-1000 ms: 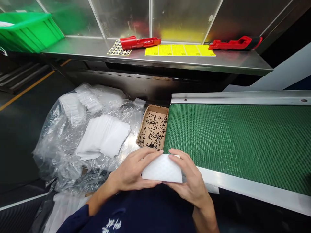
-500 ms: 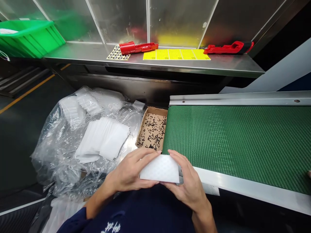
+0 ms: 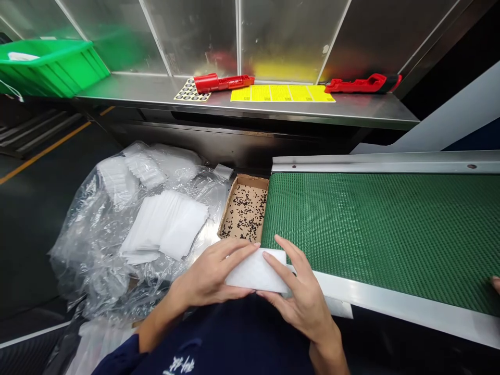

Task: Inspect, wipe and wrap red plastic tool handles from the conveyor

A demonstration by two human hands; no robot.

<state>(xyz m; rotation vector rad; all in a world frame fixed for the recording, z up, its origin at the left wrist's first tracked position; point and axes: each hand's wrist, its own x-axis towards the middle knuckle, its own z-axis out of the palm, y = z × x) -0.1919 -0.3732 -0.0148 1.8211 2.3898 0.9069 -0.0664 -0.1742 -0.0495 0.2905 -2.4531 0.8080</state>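
In front of my body a small white foam sheet (image 3: pixel 250 272) is held between both hands, its broad face towards me. My left hand (image 3: pixel 213 271) is closed on its left end, fingers along the top edge and thumb underneath. At the right end, my right hand (image 3: pixel 299 284) has its thumb at the lower edge and one finger lying on the face, while another finger is lifted beyond the top edge. Just past the sheet lies a shallow cardboard box (image 3: pixel 224 221) with many tiny black parts (image 3: pixel 246 208) scattered in it.
On the left, a stack of white foam sheets (image 3: pixel 164 224) lies on clear plastic bags (image 3: pixel 82 250). A green conveyor belt (image 3: pixel 375 224) runs rightward; another person's fingers (image 3: pixel 495 284) show at its right edge. The shelf (image 3: pixel 136 91) bears red plastic housings (image 3: pixel 224 82), yellow labels (image 3: pixel 283 94) and a green bin (image 3: pixel 74 67).
One finger of my right hand has moved from the top edge onto the foam sheet's face, and another has lifted. My left hand keeps its grip. The camera view has shifted slightly.
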